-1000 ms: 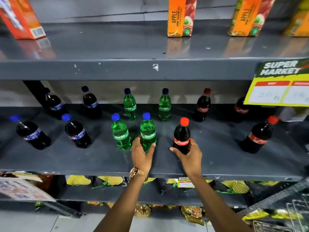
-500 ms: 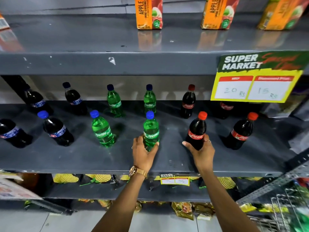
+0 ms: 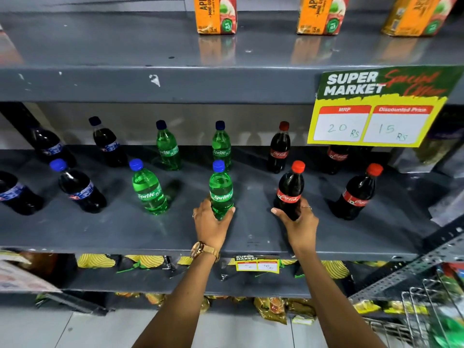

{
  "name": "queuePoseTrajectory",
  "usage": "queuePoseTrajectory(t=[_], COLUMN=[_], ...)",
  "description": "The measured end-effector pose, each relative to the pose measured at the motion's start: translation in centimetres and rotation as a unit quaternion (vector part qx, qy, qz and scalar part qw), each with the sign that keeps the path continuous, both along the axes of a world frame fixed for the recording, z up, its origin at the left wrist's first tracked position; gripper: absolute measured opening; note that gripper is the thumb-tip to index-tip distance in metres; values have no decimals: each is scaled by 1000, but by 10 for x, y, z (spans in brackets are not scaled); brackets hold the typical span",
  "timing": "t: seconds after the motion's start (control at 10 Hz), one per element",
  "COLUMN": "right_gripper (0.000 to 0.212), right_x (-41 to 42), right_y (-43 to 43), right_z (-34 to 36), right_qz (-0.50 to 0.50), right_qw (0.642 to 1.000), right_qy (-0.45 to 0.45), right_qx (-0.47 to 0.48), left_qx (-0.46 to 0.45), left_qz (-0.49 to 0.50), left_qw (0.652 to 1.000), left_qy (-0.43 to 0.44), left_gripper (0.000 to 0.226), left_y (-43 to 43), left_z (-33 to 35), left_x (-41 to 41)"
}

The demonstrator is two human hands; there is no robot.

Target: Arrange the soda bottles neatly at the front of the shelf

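The left hand [image 3: 212, 223] wraps its fingers [image 3: 232, 210] around the base of a green Sprite [image 3: 221, 189], which stands upright on the grey shelf [image 3: 140, 229] in the front row. The right hand [image 3: 297, 223] clasps the base of a Coke [image 3: 290, 190], also upright, its fingers [image 3: 307, 207] curled around the right side and its thumb on the left. The two held bottles are well apart from each other. A gold watch [image 3: 202, 250] sits on the left wrist.

Left of the held Sprite stands a second Sprite [image 3: 148, 188], then a blue-capped cola [image 3: 79, 187] and another cola [image 3: 17, 194] cut by the picture's edge. Right of the held Coke stands another Coke [image 3: 357, 193]. Behind them runs a back row: two dark colas, two Sprites and a red-capped Coke, with one more Coke partly hidden behind a yellow price sign [image 3: 376, 109] hanging from the upper shelf. That sign reads 20 Rs and 15 Rs. Orange juice cartons [image 3: 216, 15] stand on the upper shelf. Below, snack packets [image 3: 145, 262] fill the lower shelf.
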State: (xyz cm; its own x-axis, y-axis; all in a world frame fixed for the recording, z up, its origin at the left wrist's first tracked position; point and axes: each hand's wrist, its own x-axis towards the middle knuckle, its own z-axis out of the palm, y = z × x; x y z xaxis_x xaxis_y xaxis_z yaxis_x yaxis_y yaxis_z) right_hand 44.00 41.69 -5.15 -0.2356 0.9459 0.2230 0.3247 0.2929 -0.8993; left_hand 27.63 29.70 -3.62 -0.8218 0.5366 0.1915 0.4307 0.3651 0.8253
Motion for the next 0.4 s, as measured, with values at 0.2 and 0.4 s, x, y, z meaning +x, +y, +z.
queuePoseTrajectory(t=[0.2,0.4], right_gripper=[58,90], right_x=[0,9], right_y=[-3,-35], right_z=[4,33], right_qz=[9,23], right_qw=[1000,998], right_qy=[-17,35], right_qx=[-23,-45], left_qx=[0,-27], left_qz=[-19,-49], left_qw=[1000,998], left_qy=[-14,-43], left_gripper=[55,75], left_y=[-1,-10], left_z=[3,19], left_x=[-2,4])
